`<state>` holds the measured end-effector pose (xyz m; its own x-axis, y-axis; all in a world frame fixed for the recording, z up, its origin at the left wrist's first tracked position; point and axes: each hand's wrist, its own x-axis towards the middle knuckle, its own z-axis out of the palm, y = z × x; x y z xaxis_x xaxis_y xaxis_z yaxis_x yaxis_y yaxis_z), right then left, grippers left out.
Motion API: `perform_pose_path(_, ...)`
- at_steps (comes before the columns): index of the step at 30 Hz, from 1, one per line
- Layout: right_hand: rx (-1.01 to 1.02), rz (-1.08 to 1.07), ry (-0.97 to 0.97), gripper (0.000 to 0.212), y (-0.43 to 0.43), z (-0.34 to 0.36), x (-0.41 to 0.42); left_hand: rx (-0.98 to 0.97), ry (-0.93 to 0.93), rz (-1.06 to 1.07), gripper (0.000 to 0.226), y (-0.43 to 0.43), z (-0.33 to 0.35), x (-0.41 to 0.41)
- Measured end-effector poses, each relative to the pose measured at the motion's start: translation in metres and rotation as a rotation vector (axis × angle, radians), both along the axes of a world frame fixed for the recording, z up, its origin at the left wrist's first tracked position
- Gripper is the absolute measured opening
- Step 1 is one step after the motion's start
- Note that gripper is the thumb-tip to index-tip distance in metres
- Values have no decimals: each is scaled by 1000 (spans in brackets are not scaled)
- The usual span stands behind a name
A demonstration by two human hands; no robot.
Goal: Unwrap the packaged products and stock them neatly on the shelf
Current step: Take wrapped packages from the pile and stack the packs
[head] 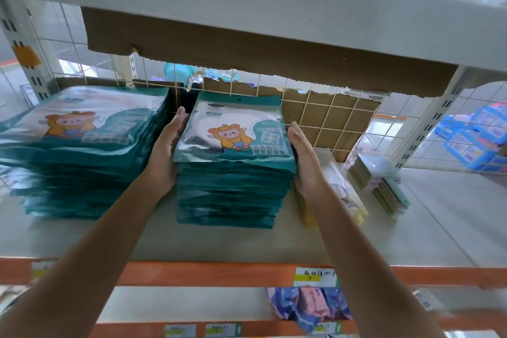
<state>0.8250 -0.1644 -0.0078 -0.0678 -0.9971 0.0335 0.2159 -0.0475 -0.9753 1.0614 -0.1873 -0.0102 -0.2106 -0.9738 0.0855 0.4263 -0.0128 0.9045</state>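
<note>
White shelf holds a tall, glossy teal packet stack; left hand and right hand, fingers straight, press its sides; uneven pushing may topple it.

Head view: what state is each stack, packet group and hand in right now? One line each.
middle stack: upright on the shelf, pressed between both hands, edges fairly even.
left stack: on the shelf, untouched, edges uneven.
left hand: fingers straight, flat against the middle stack's left side.
right hand: fingers straight, flat against its right side.
pastel packets: leaning in a row, untouched.
</note>
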Motion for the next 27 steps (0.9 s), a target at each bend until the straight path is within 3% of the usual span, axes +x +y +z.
perform_pose_path(3, -51, -8, 6, 89, 12, -15, 6, -202, -135, 122, 85, 8, -13, 3)
perform_pose_path(5, -83, 17, -63, 62, 20, -17, 12, -327, -293, 178, 85, 13, -18, 1)
perform_pose_path(7, -90, 87, -126, 46, 22, -16, 14, -372, -368, 172, 102, 14, -20, -1)
perform_pose_path(9, -77, 103, -138, 46, 21, -14, 13, -389, -390, 158, 115, 15, -17, -1)
perform_pose_path(13, -61, 118, -114, 46, 21, -13, 13, -365, -405, 146, 109, 15, -16, -1)
perform_pose_path(16, -94, 92, -43, 59, 25, -11, 13, -309, -386, 130, 90, 14, -17, 1)
perform_pose_path(19, -130, 2, 21, 106, 32, -18, 14, -271, -279, 122, 77, 16, -20, 4)
perform_pose_path(23, -181, -62, 94, 106, 43, -30, 14, -342, -236, 165, 90, 28, -32, 0)
perform_pose_path(27, -226, -30, 94, 100, 42, -34, 18, -364, -233, 189, 78, 30, -35, -4)
